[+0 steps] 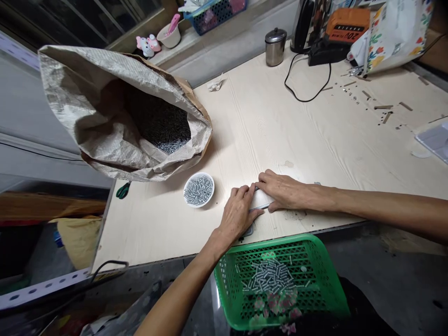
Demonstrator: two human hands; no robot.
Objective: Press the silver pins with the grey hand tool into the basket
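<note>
A flat, pale rectangular piece with a dark edge lies at the table's front edge between my hands. My left hand grips its left end, thumb on the near side and fingers on the far side. At the right end my right hand holds it the same way. What the piece is cannot be made out, since both hands cover its ends. To the left stands a white bowl full of small metal springs or screws. Below the table edge, a green basket contains a heap of similar small metal pieces.
A large woven sack, open and filled with small metal pieces, stands at the left of the table. Farther back are a metal canister, a black cable, an orange battery pack and scattered scraps. Green-handled snippers lie front left.
</note>
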